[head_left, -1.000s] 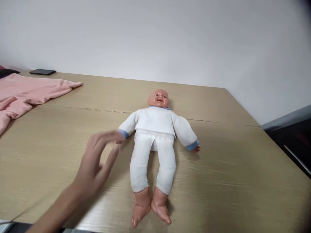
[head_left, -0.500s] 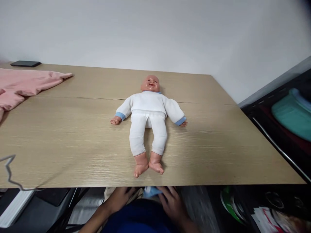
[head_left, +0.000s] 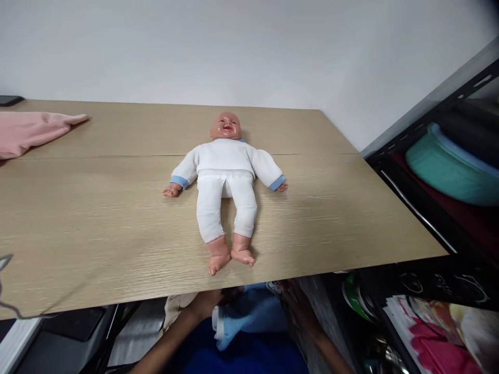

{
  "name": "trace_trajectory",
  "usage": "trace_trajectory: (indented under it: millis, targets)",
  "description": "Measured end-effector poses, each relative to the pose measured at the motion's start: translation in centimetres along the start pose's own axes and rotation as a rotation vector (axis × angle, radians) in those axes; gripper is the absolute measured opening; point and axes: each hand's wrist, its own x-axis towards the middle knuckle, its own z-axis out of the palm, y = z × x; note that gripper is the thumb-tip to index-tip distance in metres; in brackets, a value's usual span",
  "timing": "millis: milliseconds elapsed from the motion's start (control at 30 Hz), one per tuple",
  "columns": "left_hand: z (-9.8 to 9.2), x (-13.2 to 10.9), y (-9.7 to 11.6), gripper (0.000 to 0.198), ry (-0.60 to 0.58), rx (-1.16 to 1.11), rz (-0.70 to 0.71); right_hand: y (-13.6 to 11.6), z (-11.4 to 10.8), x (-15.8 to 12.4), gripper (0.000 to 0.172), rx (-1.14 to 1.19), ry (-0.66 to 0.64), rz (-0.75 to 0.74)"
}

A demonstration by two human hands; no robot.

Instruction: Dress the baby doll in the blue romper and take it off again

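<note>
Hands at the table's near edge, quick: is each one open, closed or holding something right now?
Left hand: at the blue cloth, fingers partly hidden; grip cannot be told.
Right hand: at the cloth's other side; grip cannot be told.

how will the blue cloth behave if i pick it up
The blue cloth is probably floppy, since its lower end sags in soft folds. Its dull surface suggests it won't be slippery. Loosely bunched, it seems unlikely to roll.

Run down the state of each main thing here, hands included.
Doll: lying on its back, clothed, barefoot
Blue cloth: crumpled
Left hand: at the blue cloth, grip unclear
Right hand: at the blue cloth, grip unclear
Pink cloth: lying loose, partly visible
Teal tub: shelved, contents hidden
</note>
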Motion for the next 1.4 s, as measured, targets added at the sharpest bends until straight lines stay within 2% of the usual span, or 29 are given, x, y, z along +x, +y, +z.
trace_trajectory:
  millis: [67,133,233,300,333,400,433,500,567,633,700,767,867,967,1000,1067,1133,1167,1233,1267,1333,1400]
  targets:
    - [-0.2,0.3,0.1,0.063,0.008,0.041,-0.01,-1.6,-0.6,0.6,0.062,0.018,-0.152,0.06]
    - [-0.5,0.1,0.4,0.064,-0.003,0.07,0.007,-3.5,-1.5,0.7,0.067,0.001,-0.213,0.092]
    - [-1.4,-1.3,1.9,0.06,-0.04,0.091,-0.005,-6.4,-3.5,-0.4,0.071,-0.072,-0.178,0.048]
    - [-2.9,-3.2,3.5,0.052,-0.115,0.087,-0.071,-8.7,-5.2,-1.8,0.064,-0.144,-0.141,-0.032]
    - [-3.9,-4.4,4.5,0.052,-0.197,0.077,-0.104,-10.1,-6.1,-2.5,0.06,-0.175,-0.144,-0.081]
    - [-6.6,-7.1,6.6,0.05,-0.405,0.077,-0.071,-13.5,-7.5,-3.5,0.047,-0.184,-0.294,-0.19]
    - [-8.1,-8.4,7.8,0.047,-0.421,0.103,-0.038,-15.4,-7.9,-3.7,0.04,-0.187,-0.346,-0.23]
    - [-11.3,-10.5,10.1,0.041,-0.371,0.123,0.026,-19.5,-8.2,-3.5,0.026,-0.185,-0.465,-0.358]
    - [-13.9,-11.4,12.4,0.041,-0.348,0.09,0.12,-23.5,-7.7,-2.4,0.016,-0.137,-0.58,-0.511]
    - [-15.5,-10.6,14.6,0.058,-0.242,0.058,0.269,-27.4,-7.0,-1.2,0.008,-0.106,-0.679,-0.602]
    - [-16.1,-8.6,16.2,0.074,-0.091,-0.036,0.473,-31.0,-6.3,-0.2,0.004,-0.05,-0.776,-0.712]
    - [-16.0,-6.0,17.2,0.081,-0.088,-0.164,0.669,-34.3,-6.2,0.2,0.007,-0.061,-0.778,-0.81]
    - [-15.8,-2.9,17.9,0.062,-0.196,-0.285,0.756,-38.0,-7.0,0.7,0.01,-0.154,-0.681,-0.857]
    - [-16.2,-1.7,18.4,0.041,-0.262,-0.28,0.704,-39.4,-8.7,2.3,0.016,-0.255,-0.531,-0.83]
    - [-16.5,-1.7,18.6,0.035,-0.265,-0.28,0.677,-39.4,-9.2,3.1,0.017,-0.282,-0.523,-0.812]
    - [-17.3,-1.9,19.0,0.025,-0.24,-0.286,0.616,-38.7,-9.9,5.2,0.027,-0.326,-0.62,-0.77]
    - [-18.0,-2.0,19.4,0.022,-0.195,-0.273,0.566,-37.7,-10.1,7.0,0.045,-0.371,-0.796,-0.734]
    - [-18.4,-2.0,19.5,0.022,-0.172,-0.252,0.531,-37.3,-10.0,7.7,0.049,-0.394,-0.881,-0.723]
    - [-19.2,-1.9,19.5,0.03,-0.143,-0.178,0.436,-36.7,-9.6,8.6,0.04,-0.455,-0.938,-0.717]
    - [-19.6,-1.7,19.4,0.04,-0.146,-0.131,0.394,-36.5,-9.3,8.8,0.032,-0.478,-0.922,-0.726]
    - [-20.3,-1.3,19.0,0.058,-0.178,-0.04,0.348,-36.5,-8.7,9.0,0.029,-0.46,-0.86,-0.768]
    - [-20.9,-0.9,18.5,0.06,-0.222,0.019,0.353,-36.4,-8.0,9.1,0.028,-0.363,-0.82,-0.787]
